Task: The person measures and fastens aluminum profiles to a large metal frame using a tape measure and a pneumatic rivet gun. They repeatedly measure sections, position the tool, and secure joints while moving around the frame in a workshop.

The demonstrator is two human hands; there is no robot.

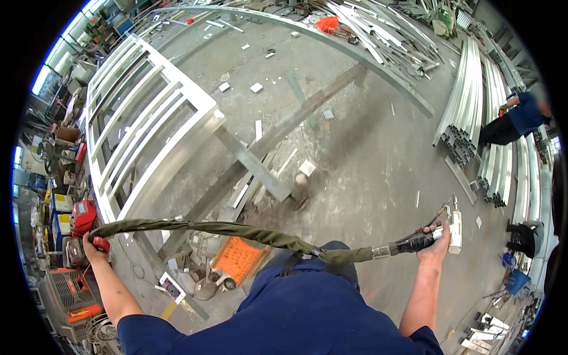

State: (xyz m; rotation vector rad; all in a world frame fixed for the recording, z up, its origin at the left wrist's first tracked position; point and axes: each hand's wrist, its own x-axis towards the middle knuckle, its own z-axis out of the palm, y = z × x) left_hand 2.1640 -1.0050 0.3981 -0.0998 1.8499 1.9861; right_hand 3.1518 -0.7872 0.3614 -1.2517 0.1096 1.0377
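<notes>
right hand (435, 248): fingers curled round handle end of white hand tool (455, 232), held out to right of torso. left hand (93, 251): at far end of olive sleeved hose (236, 229), red piece (102, 244) at fingers; cannot tell how far closed. hose spans across front of body, black wrapped section (415, 241) meeting tool. beyond: white slatted frame (192, 94) ahead-left; orange slotted item (238, 260) on floor; metal bars (464, 89) stacked right, co-worker (516, 121) beside them.
</notes>
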